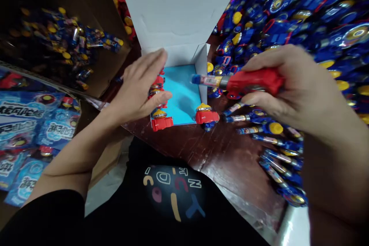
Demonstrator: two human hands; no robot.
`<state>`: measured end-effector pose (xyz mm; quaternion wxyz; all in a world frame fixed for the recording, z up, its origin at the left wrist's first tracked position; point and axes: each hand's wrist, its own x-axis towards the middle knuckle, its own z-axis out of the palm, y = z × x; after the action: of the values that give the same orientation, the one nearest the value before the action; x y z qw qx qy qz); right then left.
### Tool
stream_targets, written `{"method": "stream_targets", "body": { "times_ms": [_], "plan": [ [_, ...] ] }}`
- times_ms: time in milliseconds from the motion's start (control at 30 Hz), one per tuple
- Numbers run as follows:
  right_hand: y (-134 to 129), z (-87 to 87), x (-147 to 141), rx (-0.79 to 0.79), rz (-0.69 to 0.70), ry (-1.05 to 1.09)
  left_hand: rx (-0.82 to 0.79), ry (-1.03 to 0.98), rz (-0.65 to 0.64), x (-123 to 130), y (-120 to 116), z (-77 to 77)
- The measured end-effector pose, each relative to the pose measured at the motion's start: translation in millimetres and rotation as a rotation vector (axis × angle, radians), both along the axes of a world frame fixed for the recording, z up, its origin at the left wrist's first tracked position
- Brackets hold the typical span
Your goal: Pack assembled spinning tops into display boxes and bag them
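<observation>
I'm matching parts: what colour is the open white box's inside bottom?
Plain light blue, clearest in the head view.

Light falls evenly over my desk (201, 150) with slight glare; the far left is dim, and my right fingers (245, 80) blur.

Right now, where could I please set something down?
Inside the box, the blue floor is bare between the left red toys and the red toy at its near right corner; so is brown tabletop between the black shirt and fanned toys. Crowded: the blue heap at right.
</observation>
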<state>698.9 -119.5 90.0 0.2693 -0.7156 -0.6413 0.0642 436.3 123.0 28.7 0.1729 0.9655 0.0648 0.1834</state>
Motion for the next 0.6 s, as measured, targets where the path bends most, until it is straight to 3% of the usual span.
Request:
{"method": "stream_targets", "body": {
  "times_ms": [100,167,300,367,433,500,600],
  "plan": [
    [18,-14.9,11,-0.238,0.076,-0.219,-0.043,0.190,0.053,0,-10,-23.1],
    [30,-30.2,7,-0.314,0.121,-0.298,-0.066,0.207,0.075,3,-20,-35.5],
    [43,-47.2,-7,-0.248,0.286,-0.402,-0.130,0.065,0.057,5,-19,-44.0],
    [44,-46.8,-9,-0.210,0.374,-0.426,-0.160,-0.070,0.160,-3,-8,-51.8],
    [44,-44.1,-5,-0.225,0.418,-0.426,-0.147,-0.154,0.414,-16,5,-71.4],
    [48,-42.5,-1,-0.260,0.444,-0.424,-0.138,-0.050,0.637,-30,18,-101.2],
    [63,-45.7,-2,-0.366,0.482,-0.421,-0.166,0.201,0.659,-45,33,-142.4]
  ]
}}
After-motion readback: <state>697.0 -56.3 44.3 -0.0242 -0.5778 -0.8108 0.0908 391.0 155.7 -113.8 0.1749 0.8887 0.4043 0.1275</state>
